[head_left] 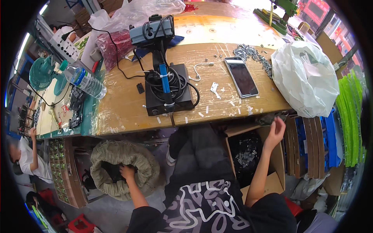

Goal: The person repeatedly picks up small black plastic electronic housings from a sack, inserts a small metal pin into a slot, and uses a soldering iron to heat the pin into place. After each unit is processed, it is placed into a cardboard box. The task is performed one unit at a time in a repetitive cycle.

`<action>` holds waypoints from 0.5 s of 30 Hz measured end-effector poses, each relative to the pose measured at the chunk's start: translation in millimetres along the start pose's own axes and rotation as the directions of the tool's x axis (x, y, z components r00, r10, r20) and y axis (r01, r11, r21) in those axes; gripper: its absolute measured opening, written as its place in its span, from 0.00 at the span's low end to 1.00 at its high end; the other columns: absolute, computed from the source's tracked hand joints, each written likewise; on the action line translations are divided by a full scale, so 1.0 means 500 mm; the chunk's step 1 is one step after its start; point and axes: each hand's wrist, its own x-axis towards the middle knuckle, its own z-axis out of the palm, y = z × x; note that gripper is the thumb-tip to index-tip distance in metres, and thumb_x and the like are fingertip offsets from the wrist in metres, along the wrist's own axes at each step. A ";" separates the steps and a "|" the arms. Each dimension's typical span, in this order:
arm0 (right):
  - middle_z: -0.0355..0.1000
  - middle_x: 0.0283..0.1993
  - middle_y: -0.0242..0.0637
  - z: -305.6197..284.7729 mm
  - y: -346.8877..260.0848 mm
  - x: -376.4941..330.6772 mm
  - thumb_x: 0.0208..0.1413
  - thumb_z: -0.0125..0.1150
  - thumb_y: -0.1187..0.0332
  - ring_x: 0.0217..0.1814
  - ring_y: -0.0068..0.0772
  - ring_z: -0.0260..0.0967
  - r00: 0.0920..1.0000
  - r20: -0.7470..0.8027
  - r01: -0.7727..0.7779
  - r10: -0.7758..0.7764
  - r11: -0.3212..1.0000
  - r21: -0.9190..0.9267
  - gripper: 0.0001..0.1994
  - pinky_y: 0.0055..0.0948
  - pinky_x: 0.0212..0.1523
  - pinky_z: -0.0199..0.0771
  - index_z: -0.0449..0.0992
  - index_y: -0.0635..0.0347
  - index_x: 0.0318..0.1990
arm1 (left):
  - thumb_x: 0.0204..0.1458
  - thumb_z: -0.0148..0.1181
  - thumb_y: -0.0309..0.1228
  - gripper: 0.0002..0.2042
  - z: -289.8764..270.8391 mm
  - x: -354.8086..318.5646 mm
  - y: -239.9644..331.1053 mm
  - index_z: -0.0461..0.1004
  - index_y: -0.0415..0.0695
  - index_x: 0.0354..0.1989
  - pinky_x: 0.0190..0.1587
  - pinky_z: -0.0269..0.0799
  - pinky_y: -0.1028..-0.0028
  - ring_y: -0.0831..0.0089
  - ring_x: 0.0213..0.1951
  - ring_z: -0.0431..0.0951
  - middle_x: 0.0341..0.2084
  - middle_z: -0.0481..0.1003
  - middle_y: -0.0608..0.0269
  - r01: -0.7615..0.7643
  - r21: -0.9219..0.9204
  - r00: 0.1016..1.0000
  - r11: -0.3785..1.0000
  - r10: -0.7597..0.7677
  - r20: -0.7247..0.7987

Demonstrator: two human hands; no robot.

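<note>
My left hand (127, 171) reaches down into the mouth of a grey-green woven sack (145, 163) with a thick rolled rim. Dark contents lie inside it, and my fingertips are lost in the shadow there. On the right my right hand (276, 131) is raised by the table's front edge, fingers loosely curled and apart, with nothing visible in them. Below that hand stands an open cardboard box (278, 173) lined with a black bag, holding many small black and grey parts (248, 155). A bunched grey-green cloth (268, 119) is just behind the right hand.
On the tape-covered table (128, 105) stand a black box-shaped device (153, 101) with coiled cables, a phone (241, 77), small metal parts (248, 51) and a white plastic bag (307, 77). A water bottle (83, 79) leans at left. Stacked trays (307, 143) flank the right side.
</note>
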 end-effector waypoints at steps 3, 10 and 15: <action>0.66 0.40 0.36 0.070 -0.096 0.057 0.47 0.53 0.73 0.41 0.29 0.63 0.957 0.279 0.140 -0.083 0.972 -0.191 0.14 0.25 0.44 0.61 0.65 0.64 0.43 | 0.39 0.55 0.43 0.30 -0.013 -0.007 0.000 0.58 0.39 0.50 0.44 0.61 0.53 0.44 0.48 0.59 0.47 0.59 0.46 -0.015 0.034 0.995 0.999 0.012 0.095; 0.61 0.44 0.53 0.295 -0.103 0.124 0.39 0.60 0.57 0.47 0.49 0.57 0.807 0.550 0.511 -0.214 0.719 -0.471 0.33 0.39 0.49 0.56 0.56 0.68 0.51 | 0.34 0.60 0.35 0.26 -0.030 -0.033 -0.015 0.65 0.38 0.44 0.47 0.59 0.55 0.46 0.48 0.60 0.46 0.63 0.44 -0.030 -0.123 0.999 0.992 0.035 0.039; 0.60 0.41 0.56 0.343 -0.085 0.145 0.33 0.61 0.53 0.45 0.51 0.57 0.835 0.542 0.460 -0.097 0.662 -0.592 0.37 0.41 0.48 0.56 0.57 0.68 0.50 | 0.29 0.63 0.31 0.24 -0.021 -0.009 -0.063 0.68 0.37 0.39 0.47 0.60 0.58 0.47 0.44 0.64 0.38 0.69 0.45 -0.013 -0.369 0.988 0.929 0.070 0.141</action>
